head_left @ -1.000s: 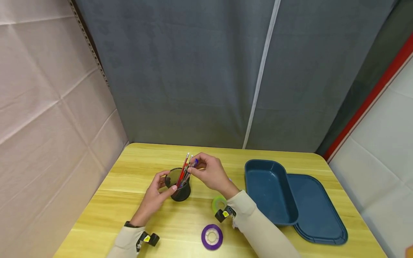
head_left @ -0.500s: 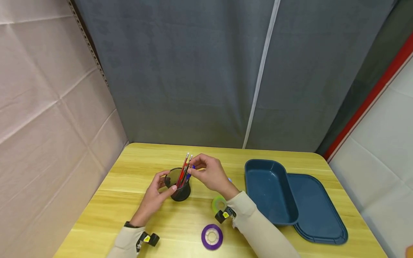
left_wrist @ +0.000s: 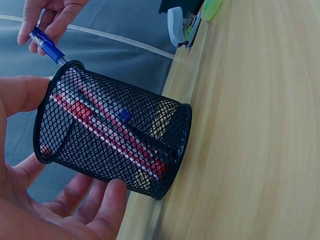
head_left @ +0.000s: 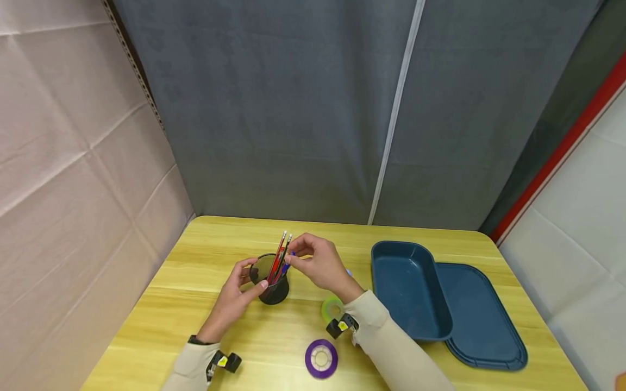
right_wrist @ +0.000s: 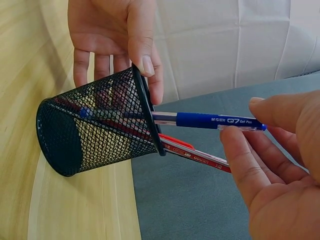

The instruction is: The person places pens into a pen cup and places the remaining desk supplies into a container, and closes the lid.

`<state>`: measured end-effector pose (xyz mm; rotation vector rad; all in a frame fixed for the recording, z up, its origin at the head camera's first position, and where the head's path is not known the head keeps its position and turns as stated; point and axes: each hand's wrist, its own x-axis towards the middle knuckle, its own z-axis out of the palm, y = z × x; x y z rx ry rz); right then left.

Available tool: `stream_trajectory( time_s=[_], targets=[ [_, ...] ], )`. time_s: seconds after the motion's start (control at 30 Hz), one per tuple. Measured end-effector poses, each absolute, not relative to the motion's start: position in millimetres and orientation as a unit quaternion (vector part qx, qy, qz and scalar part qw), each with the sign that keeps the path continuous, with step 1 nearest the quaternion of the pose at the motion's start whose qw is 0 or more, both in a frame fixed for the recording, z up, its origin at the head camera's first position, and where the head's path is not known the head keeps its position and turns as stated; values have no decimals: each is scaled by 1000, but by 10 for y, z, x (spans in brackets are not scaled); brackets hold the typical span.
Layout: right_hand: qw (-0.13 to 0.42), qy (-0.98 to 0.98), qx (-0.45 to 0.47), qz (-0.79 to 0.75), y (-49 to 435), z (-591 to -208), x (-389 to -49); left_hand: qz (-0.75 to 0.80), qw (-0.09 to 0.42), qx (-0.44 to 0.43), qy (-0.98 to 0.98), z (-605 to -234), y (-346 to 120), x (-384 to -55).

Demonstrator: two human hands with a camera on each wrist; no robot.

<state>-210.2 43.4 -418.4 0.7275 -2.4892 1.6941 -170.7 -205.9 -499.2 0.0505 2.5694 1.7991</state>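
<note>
A black mesh pen cup (head_left: 275, 294) stands left of centre on the table. My left hand (head_left: 235, 298) holds it, thumb on the rim and fingers round the far side, as the left wrist view (left_wrist: 107, 205) hand also shows. My right hand (head_left: 318, 262) pinches the upper end of a blue gel pen (right_wrist: 197, 120), whose lower part is inside the cup. Pencils with white ends (head_left: 282, 239) and a red pen (right_wrist: 192, 152) lean in the same cup. Through the mesh (left_wrist: 110, 125) the red shafts show slanting to the bottom.
A purple tape roll (head_left: 307, 358) and a green tape roll (head_left: 325, 309) lie near my right wrist. A light blue stapler (left_wrist: 175, 27) is partly hidden in the head view. Rightward are a dark blue bin (head_left: 411, 293) and its flat lid (head_left: 484, 315). A grey curtain (head_left: 293, 119) hangs behind.
The blue pen has gone from slanted above the rim to lower and steeper in the cup, my right hand shifting little. My left hand and the cup stay in place.
</note>
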Motion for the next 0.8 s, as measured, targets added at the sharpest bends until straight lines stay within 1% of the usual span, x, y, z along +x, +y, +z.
stream_trajectory(
  time_s=[0.8],
  targets=[
    [26,-807,218,549,572,-4152,-2083,560,-1,16,828,-4961,-2038,-1708]
  ],
)
